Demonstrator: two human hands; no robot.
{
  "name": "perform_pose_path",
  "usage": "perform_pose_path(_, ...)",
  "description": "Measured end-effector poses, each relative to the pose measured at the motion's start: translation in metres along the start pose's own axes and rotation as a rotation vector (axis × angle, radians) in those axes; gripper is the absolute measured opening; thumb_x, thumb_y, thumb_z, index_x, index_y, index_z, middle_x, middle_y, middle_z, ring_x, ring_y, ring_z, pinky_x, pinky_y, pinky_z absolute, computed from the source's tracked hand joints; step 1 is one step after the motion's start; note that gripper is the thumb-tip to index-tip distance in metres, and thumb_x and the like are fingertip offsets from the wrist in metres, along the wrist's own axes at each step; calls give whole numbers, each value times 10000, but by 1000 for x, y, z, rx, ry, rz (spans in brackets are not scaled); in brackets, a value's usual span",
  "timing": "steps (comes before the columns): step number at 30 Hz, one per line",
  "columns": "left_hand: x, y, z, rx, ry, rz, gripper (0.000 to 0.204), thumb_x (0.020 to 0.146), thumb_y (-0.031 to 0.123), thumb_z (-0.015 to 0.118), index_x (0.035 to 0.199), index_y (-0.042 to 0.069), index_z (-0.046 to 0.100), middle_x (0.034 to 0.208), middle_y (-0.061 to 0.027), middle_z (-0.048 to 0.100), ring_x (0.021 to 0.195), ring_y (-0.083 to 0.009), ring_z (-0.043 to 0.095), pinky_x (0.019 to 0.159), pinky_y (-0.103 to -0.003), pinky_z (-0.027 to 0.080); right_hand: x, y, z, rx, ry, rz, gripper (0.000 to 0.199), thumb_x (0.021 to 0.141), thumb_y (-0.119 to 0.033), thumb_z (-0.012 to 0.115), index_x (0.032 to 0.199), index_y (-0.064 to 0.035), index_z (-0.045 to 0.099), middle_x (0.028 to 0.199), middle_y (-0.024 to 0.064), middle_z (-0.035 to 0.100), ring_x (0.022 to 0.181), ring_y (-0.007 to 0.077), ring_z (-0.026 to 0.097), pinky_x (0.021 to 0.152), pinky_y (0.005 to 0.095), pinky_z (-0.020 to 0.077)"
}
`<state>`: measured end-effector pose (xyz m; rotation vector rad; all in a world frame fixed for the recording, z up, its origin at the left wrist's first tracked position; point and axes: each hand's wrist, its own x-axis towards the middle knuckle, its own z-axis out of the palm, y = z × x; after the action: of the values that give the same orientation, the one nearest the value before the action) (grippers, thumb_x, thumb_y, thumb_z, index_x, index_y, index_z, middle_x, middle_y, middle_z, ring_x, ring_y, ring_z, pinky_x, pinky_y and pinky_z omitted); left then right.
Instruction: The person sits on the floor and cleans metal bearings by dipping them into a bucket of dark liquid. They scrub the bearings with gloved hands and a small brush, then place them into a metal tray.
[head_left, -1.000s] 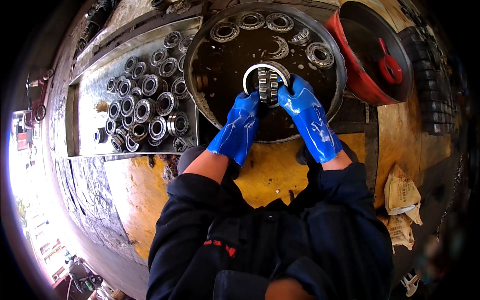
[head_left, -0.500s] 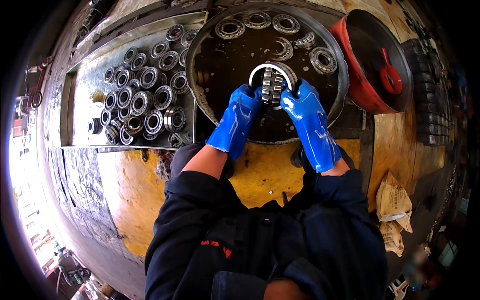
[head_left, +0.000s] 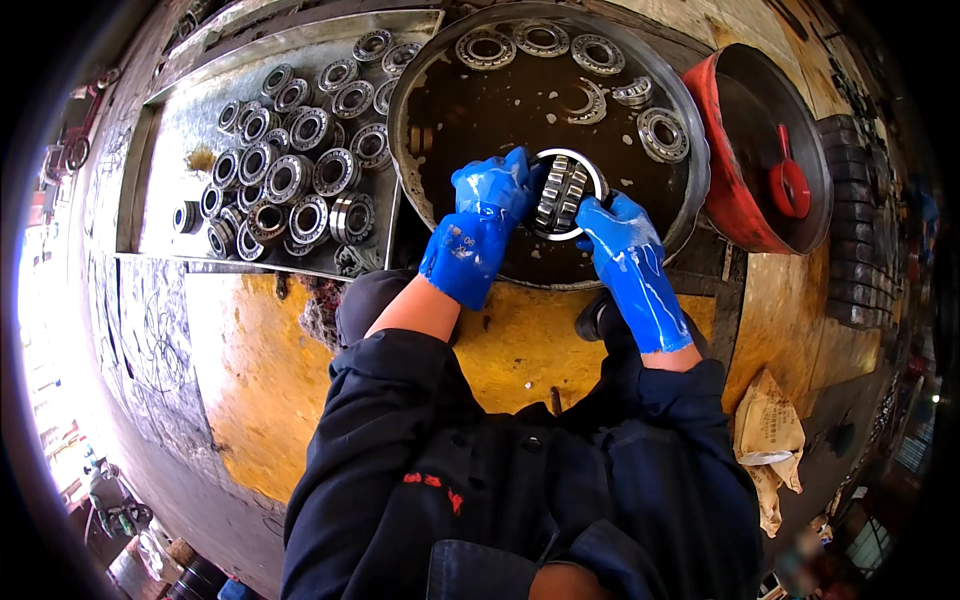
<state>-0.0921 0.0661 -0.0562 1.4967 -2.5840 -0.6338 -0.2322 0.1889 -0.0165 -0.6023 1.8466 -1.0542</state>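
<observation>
Both blue-gloved hands are clasping one roller bearing point(head_left: 563, 192) over the dark liquid in the round metal basin point(head_left: 690, 195). The left hand point(head_left: 482, 215) is keeping its grip closed on the bearing's left side, the right hand point(head_left: 618, 235) on its right. Loose bearings point(head_left: 660, 133) are lying along the basin's far rim, leaving open room in the middle. A tray of bearings point(head_left: 290, 180) is sitting just left, a red bucket point(head_left: 770, 150) right.

Head camera looks steeply down, close over the round basin point(head_left: 690, 170).
</observation>
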Motion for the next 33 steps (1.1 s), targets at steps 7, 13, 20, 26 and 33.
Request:
perform_pose_path(7, 10, -33, 39, -352, 315, 33, 277, 1000, 400, 570, 1096, 161, 671, 893, -127, 748, 813, -338, 725, 746, -448, 578, 8, 16, -6, 204, -71, 92, 352, 954, -253, 650, 1204, -5, 661, 1049, 91, 716, 872, 174, 684, 720, 313, 584)
perform_pose_path(13, 14, -34, 35, 146, -413, -380, 411, 1020, 311, 517, 1407, 182, 557, 1342, -142, 652, 1251, -335, 628, 1021, -532, 499, 13, 18, -15, 294, 39, 185, 342, 874, -209, 682, 1109, 39, 665, 963, 107, 697, 796, 175, 672, 674, 297, 582)
perform_pose_path(20, -27, -38, 44, 122, -424, 135, 444, 931, 245, 630, 1358, 124, 608, 1303, -168, 668, 1206, -346, 645, 992, -464, 524, 13, 17, -22, 277, 48, 140, 305, 922, -264, 659, 1085, -7, 678, 958, 75, 703, 800, 165, 666, 705, 299, 581)
perform_pose_path(26, -1, -28, 27, -761, -311, -188, 271, 996, 253, 609, 1112, 25, 697, 1003, -186, 725, 832, -328, 700, 757, -390, 565, 7, 5, -25, 83, 68, -14, 343, 950, -257, 632, 1155, 17, 658, 979, 81, 708, 850, 157, 685, 741, 312, 586)
perform_pose_path(33, 2, 1, -4, -1689, -457, -506, 329, 975, 312, 671, 1211, 83, 670, 1065, -70, 729, 893, -194, 687, 780, -351, 554, 9, -2, -21, 155, 146, -144, 353, 910, -190, 648, 1147, 71, 641, 951, 137, 713, 816, 179, 697, 686, 301, 582)
